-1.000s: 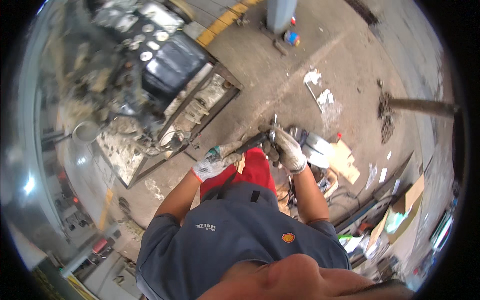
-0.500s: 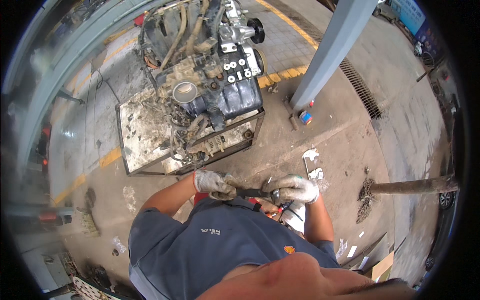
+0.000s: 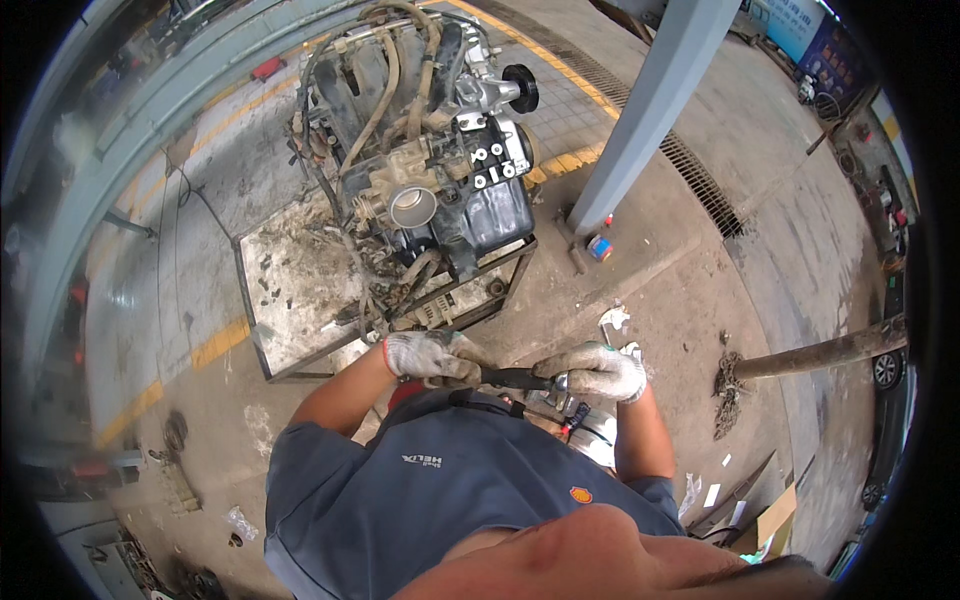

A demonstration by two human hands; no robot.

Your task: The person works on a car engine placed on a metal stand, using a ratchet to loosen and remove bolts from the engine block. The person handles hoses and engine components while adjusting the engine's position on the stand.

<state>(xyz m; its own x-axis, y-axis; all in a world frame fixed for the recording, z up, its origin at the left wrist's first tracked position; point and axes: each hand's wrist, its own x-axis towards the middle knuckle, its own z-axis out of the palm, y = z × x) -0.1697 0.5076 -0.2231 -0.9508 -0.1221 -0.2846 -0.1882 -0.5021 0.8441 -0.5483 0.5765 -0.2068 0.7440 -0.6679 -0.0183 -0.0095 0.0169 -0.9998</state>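
In front of my waist, both gloved hands hold one tool, which looks like a black-handled ratchet wrench point(image 3: 515, 379). My left hand point(image 3: 440, 360) is closed round the end of its handle. My right hand point(image 3: 592, 372) wraps the other end, where a bit of bare metal shows at the fingers; the rest of that end is hidden. Both gloves are white knit with grey soiling. Just beyond my hands a car engine point(image 3: 490, 215) sits on a metal-framed stand point(image 3: 300, 290), with hoses on top and a round open throttle inlet point(image 3: 413, 207) facing me.
A grey-blue post point(image 3: 650, 120) rises to the right of the engine, with a small blue-and-red can point(image 3: 599, 248) at its foot. A floor grate point(image 3: 700, 185) runs behind it. At the right lies a brown pole point(image 3: 820, 352) beside a heap of chain point(image 3: 728, 395).
The view has shifted, so the engine and stand appear slightly lower and further right. My hands stay on the wrench; more of its black handle shows, and its metal end is more covered.
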